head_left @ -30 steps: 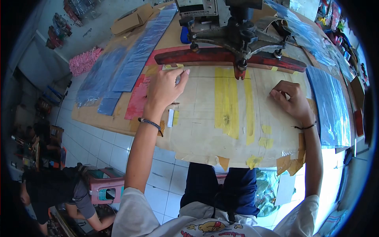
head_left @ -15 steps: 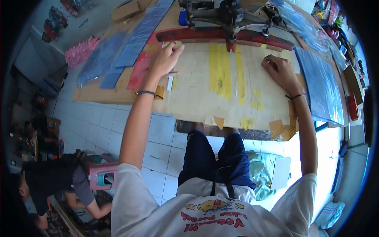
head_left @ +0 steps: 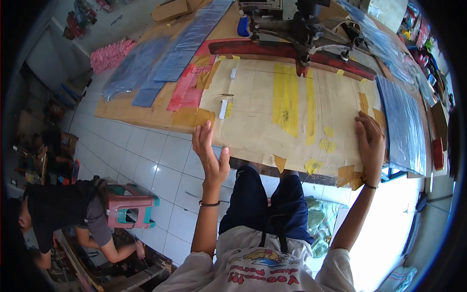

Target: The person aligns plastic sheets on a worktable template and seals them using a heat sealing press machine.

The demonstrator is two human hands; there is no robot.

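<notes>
A: How do we stand?
B: Left hand [head_left: 212, 158] released, fingers extended by near-left corner of tape-patched cream sheet [head_left: 243, 126]; sheet flat on worktable [head_left: 121, 112]; right hand [head_left: 371, 138] over its right edge, grip unclear
A: Handling?
B: Probably light, flexible; we'd take both side edges

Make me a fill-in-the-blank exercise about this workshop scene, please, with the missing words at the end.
1. The wide stripe down the middle of the board is ____.
2. The hand nearest the shiny blue panel is the person's ____ one.
3. The long bar across the board's far side is painted ____.
4. The bent-over co-worker's shirt is ____.

Missing words: yellow; right; red; black.
</notes>
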